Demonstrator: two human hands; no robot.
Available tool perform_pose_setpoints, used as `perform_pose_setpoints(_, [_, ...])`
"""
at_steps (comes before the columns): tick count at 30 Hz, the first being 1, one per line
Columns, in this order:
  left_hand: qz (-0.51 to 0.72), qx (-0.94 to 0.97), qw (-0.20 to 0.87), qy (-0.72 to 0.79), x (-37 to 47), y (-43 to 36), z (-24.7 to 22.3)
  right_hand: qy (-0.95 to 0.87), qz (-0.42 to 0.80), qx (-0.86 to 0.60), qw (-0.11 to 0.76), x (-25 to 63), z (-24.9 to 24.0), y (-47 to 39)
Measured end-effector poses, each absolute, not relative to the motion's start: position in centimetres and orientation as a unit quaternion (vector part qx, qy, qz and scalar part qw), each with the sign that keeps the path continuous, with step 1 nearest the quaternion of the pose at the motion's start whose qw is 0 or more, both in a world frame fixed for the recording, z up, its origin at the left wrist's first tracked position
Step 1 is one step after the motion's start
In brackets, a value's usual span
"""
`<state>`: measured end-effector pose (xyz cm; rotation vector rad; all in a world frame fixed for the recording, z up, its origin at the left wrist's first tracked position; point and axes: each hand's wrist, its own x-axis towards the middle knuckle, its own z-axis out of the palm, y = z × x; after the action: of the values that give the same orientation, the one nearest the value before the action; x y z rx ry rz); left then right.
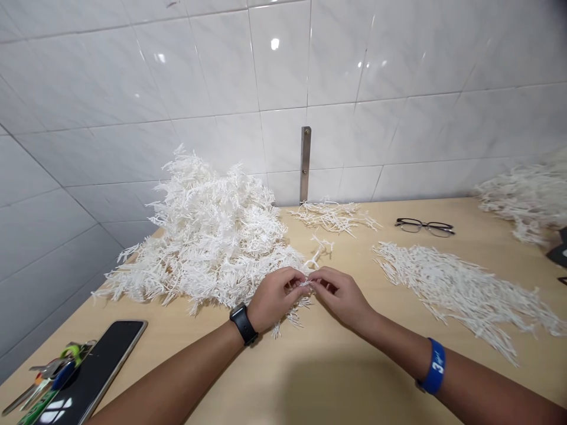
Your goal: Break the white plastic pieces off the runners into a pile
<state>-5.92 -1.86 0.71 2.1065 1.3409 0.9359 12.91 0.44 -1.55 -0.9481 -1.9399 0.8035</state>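
Observation:
My left hand (277,295), with a black watch at the wrist, pinches a white branched plastic piece (313,260). My right hand (341,295) pinches the same piece from the right, its fingertips almost meeting the left ones. Thin white branches rise above the fingertips, and other strands hang below my left hand. The part between the fingers is mostly hidden. Just left of my hands rises a big heap of white branched pieces (212,230). A flatter pile of thin white strands (460,289) lies to the right of my hands.
A few loose white branches (334,216) lie near the tiled wall (283,77), below a metal strip (305,165). Eyeglasses (425,226) rest at the back right, and another white heap (529,195) beyond them. A phone (95,366) and keys (55,369) are at the front left.

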Motion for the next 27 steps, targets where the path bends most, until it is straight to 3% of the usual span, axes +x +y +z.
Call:
perform_pose_setpoints(10, [0.304, 0.805, 0.199, 0.469, -6.1, -1.9, 0.6, -0.807, 0.305, -0.350, 0.364, 12.8, -1.7, 0.5])
perform_pose_setpoints(19, [0.104, 0.908, -0.081, 0.397, -5.5, -3.0, 1.5, -0.836, 0.275, -0.358, 0.312, 13.0, -2.1, 0.6])
perform_pose_setpoints(27, [0.131, 0.883, -0.090, 0.441, -5.3, -3.7, 1.1, -0.838, 0.316, -0.316, 0.314, 13.0, -0.8, 0.2])
